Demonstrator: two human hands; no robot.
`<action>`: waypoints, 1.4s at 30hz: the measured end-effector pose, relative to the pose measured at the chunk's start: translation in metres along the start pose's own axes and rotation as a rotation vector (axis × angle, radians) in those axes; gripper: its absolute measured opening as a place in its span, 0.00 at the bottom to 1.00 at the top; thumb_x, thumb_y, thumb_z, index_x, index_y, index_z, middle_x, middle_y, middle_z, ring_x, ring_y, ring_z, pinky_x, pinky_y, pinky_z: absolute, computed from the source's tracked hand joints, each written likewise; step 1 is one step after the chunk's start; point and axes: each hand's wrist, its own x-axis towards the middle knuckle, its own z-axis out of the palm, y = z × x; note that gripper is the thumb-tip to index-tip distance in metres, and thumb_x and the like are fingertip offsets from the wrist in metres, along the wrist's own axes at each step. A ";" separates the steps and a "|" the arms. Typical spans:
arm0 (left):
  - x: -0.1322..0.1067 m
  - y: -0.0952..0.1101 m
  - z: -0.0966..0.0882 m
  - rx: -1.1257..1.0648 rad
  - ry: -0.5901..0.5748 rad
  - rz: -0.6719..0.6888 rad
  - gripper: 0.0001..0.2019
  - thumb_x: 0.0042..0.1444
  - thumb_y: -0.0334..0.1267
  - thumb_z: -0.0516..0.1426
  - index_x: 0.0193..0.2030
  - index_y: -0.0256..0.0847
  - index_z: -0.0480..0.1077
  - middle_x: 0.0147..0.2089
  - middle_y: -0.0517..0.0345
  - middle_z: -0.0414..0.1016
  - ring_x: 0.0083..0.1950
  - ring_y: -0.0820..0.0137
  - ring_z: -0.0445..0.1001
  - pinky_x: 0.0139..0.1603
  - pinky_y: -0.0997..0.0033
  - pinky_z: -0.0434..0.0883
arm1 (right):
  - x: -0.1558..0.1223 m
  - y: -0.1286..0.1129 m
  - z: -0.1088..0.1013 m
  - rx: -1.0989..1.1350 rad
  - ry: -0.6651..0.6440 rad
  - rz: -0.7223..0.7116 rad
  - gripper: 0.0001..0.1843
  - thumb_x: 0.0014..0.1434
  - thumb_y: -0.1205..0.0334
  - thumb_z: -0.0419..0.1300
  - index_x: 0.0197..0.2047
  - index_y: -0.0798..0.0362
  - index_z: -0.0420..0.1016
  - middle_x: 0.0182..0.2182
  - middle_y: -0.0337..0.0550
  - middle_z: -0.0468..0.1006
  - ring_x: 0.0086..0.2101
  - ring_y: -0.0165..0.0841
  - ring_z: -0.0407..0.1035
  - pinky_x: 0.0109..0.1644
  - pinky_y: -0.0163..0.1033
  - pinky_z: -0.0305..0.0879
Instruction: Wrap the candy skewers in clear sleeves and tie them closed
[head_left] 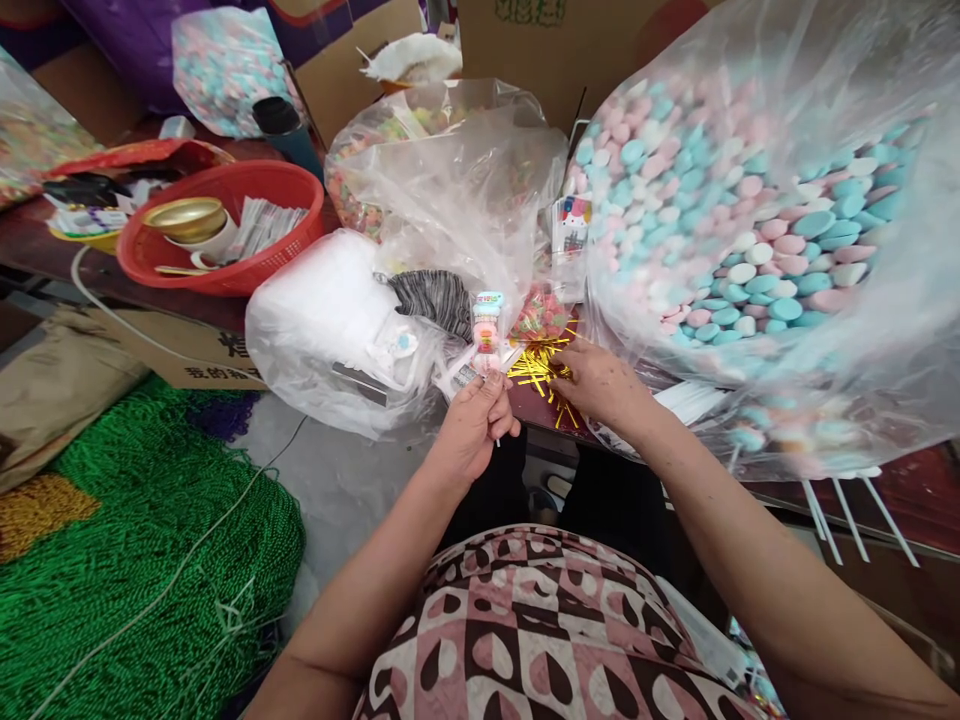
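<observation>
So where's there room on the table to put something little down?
Probably the bare bit of dark red table at the picture's right edge, beside the white sticks and the big bag of pink and blue sweets. A thin strip also shows below the red basket. The middle is crowded: left hand, wrapped sweet, right hand and gold strips.

Clad in a top (547,630), checkered in dusty pink, dark brown and off-white, printed with two-tone, heart-like motifs; dressed below in black trousers (619,490); bare along both forearms (382,565).
</observation>
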 end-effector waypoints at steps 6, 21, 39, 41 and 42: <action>0.000 -0.003 0.000 -0.005 -0.011 -0.008 0.18 0.49 0.50 0.65 0.33 0.37 0.66 0.15 0.74 0.52 0.14 0.84 0.52 0.21 0.78 0.66 | 0.004 0.000 0.002 0.004 -0.019 0.143 0.10 0.55 0.65 0.54 0.28 0.54 0.76 0.28 0.49 0.78 0.32 0.38 0.70 0.33 0.39 0.57; 0.004 -0.007 0.001 0.016 -0.009 -0.033 0.19 0.49 0.51 0.65 0.33 0.37 0.66 0.16 0.74 0.52 0.14 0.83 0.52 0.21 0.77 0.66 | 0.002 0.025 0.013 0.553 0.178 0.232 0.11 0.52 0.66 0.53 0.37 0.54 0.76 0.29 0.41 0.78 0.25 0.32 0.70 0.31 0.37 0.65; 0.005 -0.010 -0.001 0.028 -0.013 -0.030 0.19 0.49 0.51 0.65 0.34 0.38 0.66 0.16 0.75 0.51 0.14 0.83 0.51 0.21 0.77 0.66 | 0.000 0.008 0.009 0.147 0.097 0.180 0.10 0.58 0.62 0.55 0.31 0.53 0.77 0.29 0.45 0.79 0.33 0.36 0.71 0.34 0.37 0.59; 0.005 -0.010 0.000 0.034 -0.015 -0.033 0.20 0.49 0.52 0.65 0.34 0.38 0.66 0.16 0.75 0.51 0.14 0.83 0.51 0.21 0.78 0.66 | 0.001 0.015 0.012 0.200 0.117 0.181 0.10 0.59 0.62 0.54 0.33 0.53 0.76 0.28 0.42 0.79 0.30 0.33 0.71 0.33 0.36 0.61; 0.005 -0.011 0.000 0.039 -0.016 -0.034 0.20 0.49 0.52 0.65 0.34 0.38 0.66 0.16 0.75 0.51 0.14 0.83 0.51 0.21 0.77 0.66 | 0.000 0.018 0.012 0.256 0.143 0.185 0.10 0.59 0.62 0.53 0.34 0.53 0.75 0.27 0.40 0.79 0.30 0.33 0.71 0.33 0.35 0.61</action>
